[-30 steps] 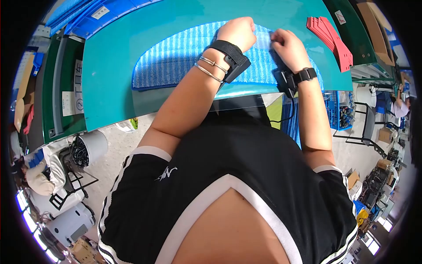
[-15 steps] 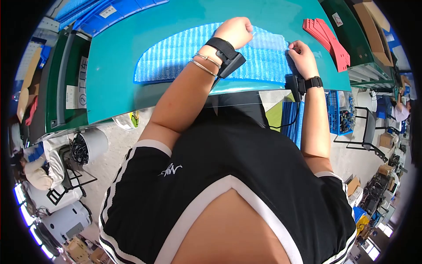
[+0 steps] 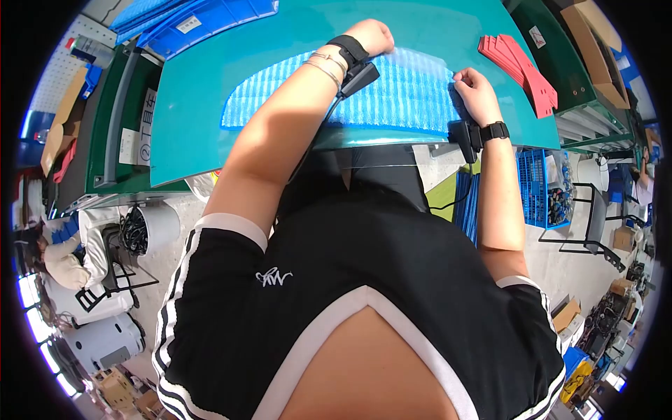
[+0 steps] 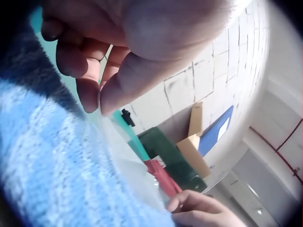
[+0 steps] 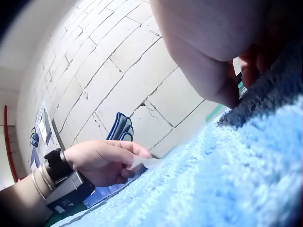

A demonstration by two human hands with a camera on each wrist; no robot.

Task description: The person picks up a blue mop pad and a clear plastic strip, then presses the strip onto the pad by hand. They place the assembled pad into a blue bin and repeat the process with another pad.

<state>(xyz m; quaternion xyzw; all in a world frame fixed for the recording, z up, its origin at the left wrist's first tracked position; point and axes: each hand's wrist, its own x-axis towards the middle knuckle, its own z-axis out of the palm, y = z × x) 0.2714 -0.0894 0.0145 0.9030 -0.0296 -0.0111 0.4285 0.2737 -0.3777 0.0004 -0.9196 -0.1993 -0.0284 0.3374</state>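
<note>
A half-round, fluffy blue-and-white striped microfibre pad point(image 3: 336, 98) lies flat in front of the person. Along its far right edge stretches a thin translucent plastic sheet point(image 3: 423, 61). My left hand point(image 3: 371, 36) pinches the sheet's left end between thumb and fingers, as the left wrist view shows. At the sheet's right end, my right hand point(image 3: 479, 96) pinches with thumb and forefinger at the pad's edge. In the right wrist view, its fingertips are partly hidden behind the pile, while the left hand point(image 5: 102, 161) holds the whitish sheet corner up a little.
The pad is on a green table point(image 3: 189, 133). Fanned red flat pieces point(image 3: 521, 73) lie at the right, before a green cabinet point(image 3: 560, 63). At the back left stands a blue bin point(image 3: 210, 24). A blue crate point(image 3: 535, 189) is below the table's right side.
My hands have moved apart: the right went rightward along the pad, and the sheet now spans between them. Since then the left hand has shifted slightly away and left.
</note>
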